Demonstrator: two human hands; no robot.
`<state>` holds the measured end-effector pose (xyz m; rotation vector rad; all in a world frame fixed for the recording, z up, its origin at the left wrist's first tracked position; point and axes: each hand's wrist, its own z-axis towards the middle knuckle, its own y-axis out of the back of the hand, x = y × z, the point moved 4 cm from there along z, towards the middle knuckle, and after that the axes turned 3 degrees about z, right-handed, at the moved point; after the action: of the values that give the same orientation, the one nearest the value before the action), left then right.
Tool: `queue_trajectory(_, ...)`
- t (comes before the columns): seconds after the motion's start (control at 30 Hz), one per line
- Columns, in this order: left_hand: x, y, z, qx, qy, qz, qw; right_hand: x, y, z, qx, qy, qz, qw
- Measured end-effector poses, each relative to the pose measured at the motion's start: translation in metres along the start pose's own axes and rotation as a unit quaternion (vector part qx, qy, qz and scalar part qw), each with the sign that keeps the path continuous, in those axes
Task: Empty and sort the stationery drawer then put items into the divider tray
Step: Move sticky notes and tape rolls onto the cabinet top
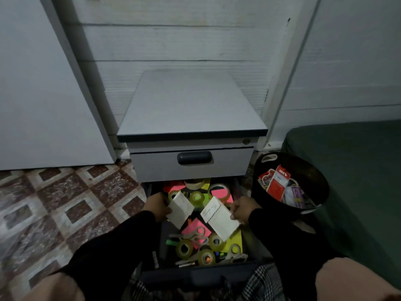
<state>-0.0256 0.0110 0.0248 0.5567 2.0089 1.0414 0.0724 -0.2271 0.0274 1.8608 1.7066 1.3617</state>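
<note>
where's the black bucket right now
In the head view, the black bucket stands on the floor right of the open drawer, beside the right hand.

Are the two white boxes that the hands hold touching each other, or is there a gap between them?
Apart. In the head view, left box and right box show a clear gap, with drawer contents visible between.

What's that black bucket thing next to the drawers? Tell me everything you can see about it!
The black bucket is round and looks like soft plastic or rubber, with a pale-edged handle hole cut in its far rim. It stands on the floor, to the right of the drawer cabinet and against the green cushion. Inside lie a red-and-white packet, a purple packet and other small items too jumbled to name. Neither hand touches it.
</note>
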Motion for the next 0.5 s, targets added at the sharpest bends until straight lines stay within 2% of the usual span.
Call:
queue_trajectory(0.2,-0.034,0.051,-0.027,-0.028,-0.028,-0.117,0.992,0.023,0.053,-0.029,-0.050,0.030,0.080,0.995)
queue_trajectory(0.37,-0.068,0.097,-0.038,-0.044,-0.038,-0.275,0.960,0.047,0.107,-0.051,-0.104,0.069,0.133,0.983)
queue_trajectory(0.5,-0.097,0.125,-0.037,-0.039,-0.063,-0.334,0.940,0.060,0.144,-0.054,-0.122,0.093,0.181,0.971)
